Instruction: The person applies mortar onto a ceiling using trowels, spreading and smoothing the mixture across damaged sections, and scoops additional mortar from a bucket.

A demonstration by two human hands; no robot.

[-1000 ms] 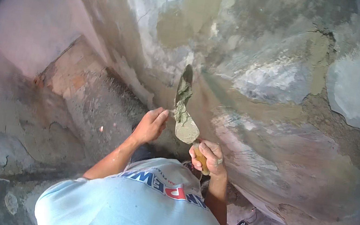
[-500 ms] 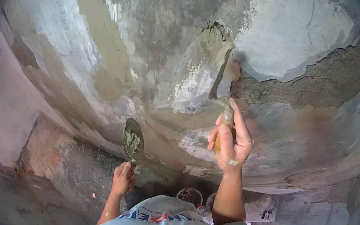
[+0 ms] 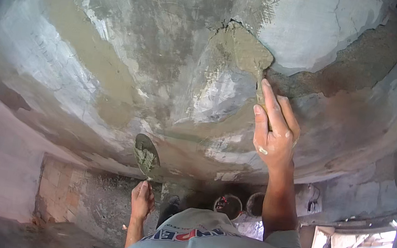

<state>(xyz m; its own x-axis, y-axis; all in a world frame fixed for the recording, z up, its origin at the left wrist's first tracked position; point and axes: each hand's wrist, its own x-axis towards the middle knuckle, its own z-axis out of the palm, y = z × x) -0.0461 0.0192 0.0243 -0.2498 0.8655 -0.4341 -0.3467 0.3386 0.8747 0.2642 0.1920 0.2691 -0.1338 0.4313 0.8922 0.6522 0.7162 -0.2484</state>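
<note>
My right hand is closed round the handle of a pointed trowel, fingers stretched along it. The trowel's blade, coated in grey-green mortar, lies against the plastered wall, beside a patch of fresh mortar. Lower and to the left, my left hand grips the short end of an oval dark scoop-like tool. A lump of wet mortar sits in this tool, held away from the trowel. Spots of mortar stick to my right hand.
A rough strip of bare render runs right of the trowel, below a pale plaster patch. Two round buckets stand on the floor below. At lower right is a bright opening with debris.
My right hand has moved up and slightly right. The trowel, seen nearly edge-on before, now shows its broad blade against the wall. My left hand still holds the mortar; the view has shifted.
</note>
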